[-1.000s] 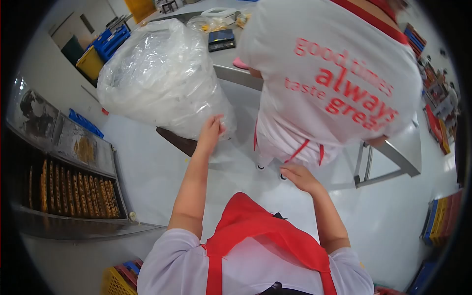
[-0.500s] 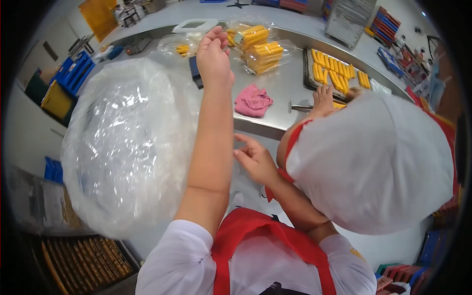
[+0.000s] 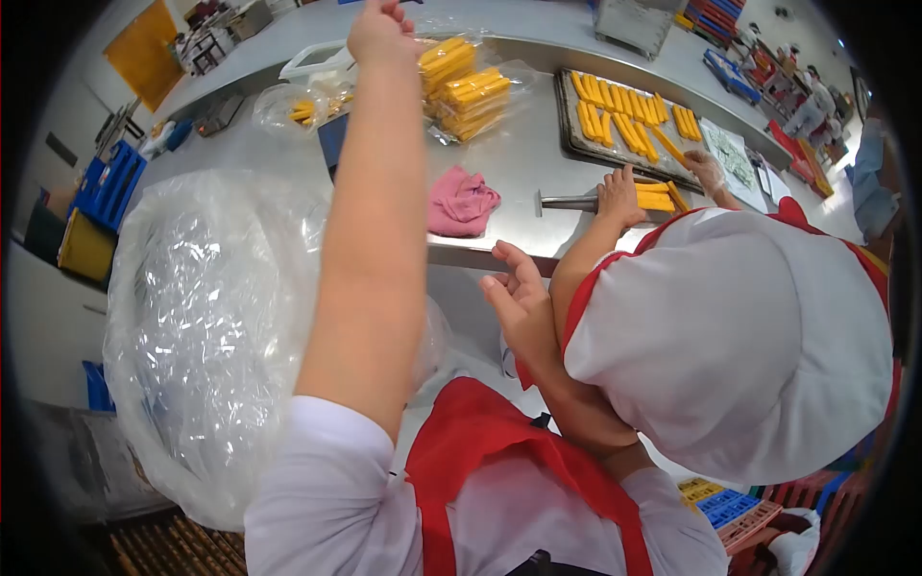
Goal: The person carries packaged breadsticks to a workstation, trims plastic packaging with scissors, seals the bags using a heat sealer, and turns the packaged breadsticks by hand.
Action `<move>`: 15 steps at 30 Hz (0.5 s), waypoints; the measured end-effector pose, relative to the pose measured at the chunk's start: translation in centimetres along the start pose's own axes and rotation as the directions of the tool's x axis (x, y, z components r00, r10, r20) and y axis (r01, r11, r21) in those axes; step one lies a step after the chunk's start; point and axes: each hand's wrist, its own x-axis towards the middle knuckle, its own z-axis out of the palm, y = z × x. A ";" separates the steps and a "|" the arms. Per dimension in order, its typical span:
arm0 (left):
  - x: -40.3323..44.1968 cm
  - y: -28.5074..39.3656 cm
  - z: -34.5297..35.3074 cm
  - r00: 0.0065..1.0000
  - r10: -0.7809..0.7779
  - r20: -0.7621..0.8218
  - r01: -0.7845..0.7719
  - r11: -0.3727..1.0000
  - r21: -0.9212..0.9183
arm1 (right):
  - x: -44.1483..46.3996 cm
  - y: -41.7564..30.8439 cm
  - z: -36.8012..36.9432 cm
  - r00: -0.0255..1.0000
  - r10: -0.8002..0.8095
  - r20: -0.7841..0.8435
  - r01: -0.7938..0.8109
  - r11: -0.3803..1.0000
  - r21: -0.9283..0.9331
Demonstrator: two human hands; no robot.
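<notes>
My left hand (image 3: 382, 34) is stretched far forward over the steel table (image 3: 538, 144), at the top edge of the view. Its fingers are partly cut off and I cannot make out anything in them. Just right of it lie clear bags of yellow sticks (image 3: 473, 94). My right hand (image 3: 516, 291) is held in front of the table's near edge, fingers apart and empty, beside the co-worker's arm. A pink cloth (image 3: 462, 201) lies on the table between my left forearm and the co-worker. A large clear plastic bag (image 3: 206, 336) stands left of my left arm.
A co-worker in a white cap (image 3: 730, 336) leans in at the right, hands at yellow sticks and a metal tool (image 3: 569, 203). Behind them is a tray of yellow sticks (image 3: 576, 144). Blue crates (image 3: 106, 192) are at the far left, a dark device (image 3: 333, 139) behind my forearm.
My left hand has risen from beside the plastic bag and reached forward over the table. The view has moved to the table. The co-worker, first upright with back turned, now shows the cap from above.
</notes>
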 end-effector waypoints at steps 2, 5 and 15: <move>2.8 -2.1 -0.5 0.962 -0.245 -0.118 0.238 0.969 -0.073 | 0.0 -0.7 -0.6 0.999 0.035 0.000 -0.035 0.999 0.000; 10.8 -7.5 -5.0 0.946 -0.292 -0.138 0.307 0.947 0.099 | 0.7 -0.2 -1.4 0.999 0.021 -0.025 -0.021 1.000 0.022; 17.9 -15.3 -14.2 0.794 -0.590 -0.148 0.529 0.550 0.646 | 4.8 -0.7 -3.4 0.854 -0.171 -0.492 0.161 0.985 -0.063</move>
